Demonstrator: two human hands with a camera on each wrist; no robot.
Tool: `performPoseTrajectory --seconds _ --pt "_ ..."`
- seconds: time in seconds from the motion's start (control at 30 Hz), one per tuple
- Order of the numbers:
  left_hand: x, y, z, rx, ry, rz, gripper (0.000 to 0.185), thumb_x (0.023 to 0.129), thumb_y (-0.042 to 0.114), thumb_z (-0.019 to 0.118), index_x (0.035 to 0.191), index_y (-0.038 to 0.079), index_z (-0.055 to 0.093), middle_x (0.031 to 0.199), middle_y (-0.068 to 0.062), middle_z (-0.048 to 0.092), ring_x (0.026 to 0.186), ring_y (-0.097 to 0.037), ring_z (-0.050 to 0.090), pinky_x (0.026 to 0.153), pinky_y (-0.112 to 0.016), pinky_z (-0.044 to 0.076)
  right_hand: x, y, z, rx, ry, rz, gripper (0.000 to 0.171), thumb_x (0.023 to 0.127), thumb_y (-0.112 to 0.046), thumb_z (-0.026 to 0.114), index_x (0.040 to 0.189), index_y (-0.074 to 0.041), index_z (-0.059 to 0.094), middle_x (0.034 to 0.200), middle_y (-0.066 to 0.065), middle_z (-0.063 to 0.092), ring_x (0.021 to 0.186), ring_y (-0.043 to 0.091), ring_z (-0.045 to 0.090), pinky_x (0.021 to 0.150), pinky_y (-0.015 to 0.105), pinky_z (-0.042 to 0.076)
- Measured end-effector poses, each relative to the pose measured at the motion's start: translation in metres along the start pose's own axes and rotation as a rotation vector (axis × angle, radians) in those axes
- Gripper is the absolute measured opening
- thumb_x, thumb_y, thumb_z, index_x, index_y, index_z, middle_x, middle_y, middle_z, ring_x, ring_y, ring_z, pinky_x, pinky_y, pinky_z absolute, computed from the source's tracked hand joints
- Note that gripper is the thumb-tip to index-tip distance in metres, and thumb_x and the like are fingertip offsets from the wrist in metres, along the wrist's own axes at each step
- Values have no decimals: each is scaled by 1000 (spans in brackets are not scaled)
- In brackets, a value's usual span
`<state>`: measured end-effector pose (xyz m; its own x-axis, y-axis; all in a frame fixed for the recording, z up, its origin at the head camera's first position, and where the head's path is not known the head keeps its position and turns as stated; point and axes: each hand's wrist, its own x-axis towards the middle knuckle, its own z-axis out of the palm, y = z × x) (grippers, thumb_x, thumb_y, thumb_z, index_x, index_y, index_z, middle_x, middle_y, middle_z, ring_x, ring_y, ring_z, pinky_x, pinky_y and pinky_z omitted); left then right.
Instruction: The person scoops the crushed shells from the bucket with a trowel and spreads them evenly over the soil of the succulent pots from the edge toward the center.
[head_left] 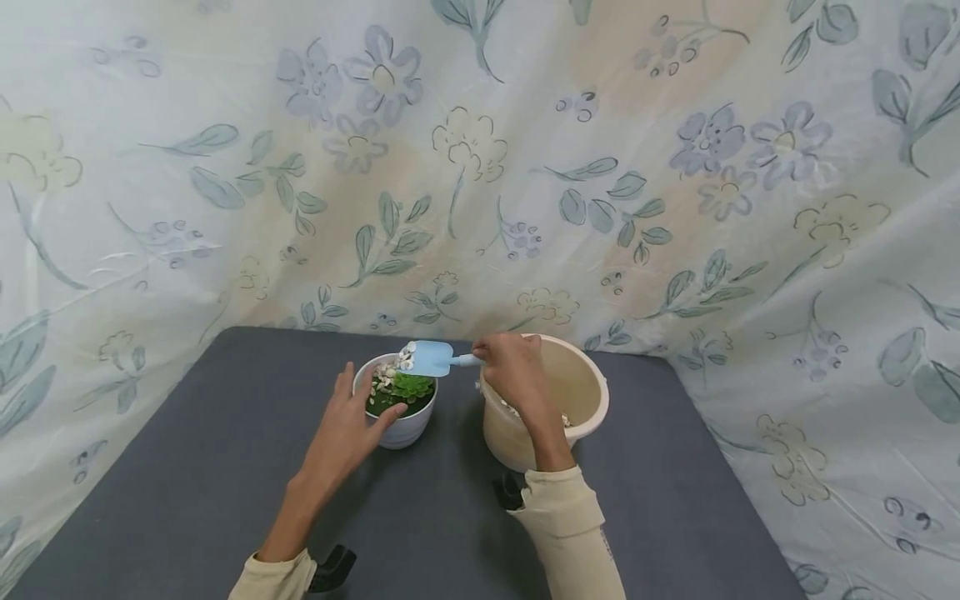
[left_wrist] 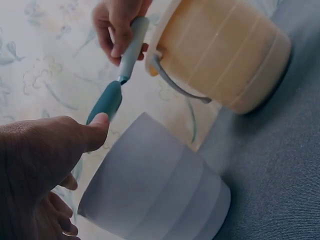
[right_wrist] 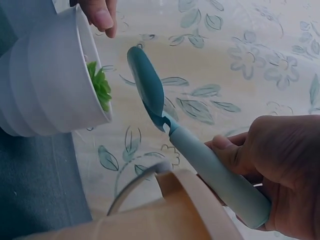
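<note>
My right hand (head_left: 512, 372) grips the handle of a small light-blue trowel (head_left: 431, 359), fingers curled round it in the right wrist view. White pebbles (head_left: 407, 357) lie on the blade, which is over the white ribbed pot (head_left: 405, 429). Inside that pot are a green succulent (head_left: 412, 387), dark soil and pale pebbles along one side. Around the pot's near left side, my left hand (head_left: 347, 427) is spread, thumb and fingers apart. Whether it touches the rim cannot be told. In the left wrist view its thumb is close to the trowel blade.
A cream bucket (head_left: 517, 446) with a grey handle (left_wrist: 175, 82) stands right of the pot, beneath my right forearm, with some pebbles inside. Both stand on a dark grey tabletop (head_left: 187, 467). A flowered cloth (head_left: 480, 167) hangs behind and at the sides.
</note>
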<state>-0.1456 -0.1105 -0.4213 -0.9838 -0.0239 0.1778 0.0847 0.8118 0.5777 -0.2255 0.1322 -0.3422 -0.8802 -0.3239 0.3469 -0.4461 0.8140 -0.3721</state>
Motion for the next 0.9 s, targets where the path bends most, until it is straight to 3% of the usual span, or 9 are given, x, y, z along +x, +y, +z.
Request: performPoseTrajectory --seconds 0.17,0.33,0.53,0.9 --pt "1 -1 0 -14 -5 3 95 102 55 62 165 -3 23 171 -36 5 158 -57 13 120 -74 30 3 -5 6 -25 -20 1 13 96 -4 73 100 -11 83 97 4 83 88 20 70 95 51 37" --pt "1 -1 -1 -16 -37 -10 98 101 58 61 166 -3 18 172 -36 1 157 -57 17 118 -73 35 6 -11 13 -119 -4 -27 11 95 -7 76 100 -13 83 96 1 82 88 19 69 92 47 38" --pt "1 -3 -1 -34 -76 -33 101 101 61 59 168 1 12 172 -34 -3 154 -59 23 114 -73 38 5 -18 21 -239 51 -98 11 90 -11 83 100 -16 82 98 1 80 93 22 72 89 47 42" --pt "2 -4 0 -27 -67 -15 100 101 58 61 167 -1 14 172 -34 1 151 -60 30 113 -73 40 5 -31 24 -396 176 -153 10 91 -10 81 98 -16 81 94 5 76 92 26 70 92 48 45"
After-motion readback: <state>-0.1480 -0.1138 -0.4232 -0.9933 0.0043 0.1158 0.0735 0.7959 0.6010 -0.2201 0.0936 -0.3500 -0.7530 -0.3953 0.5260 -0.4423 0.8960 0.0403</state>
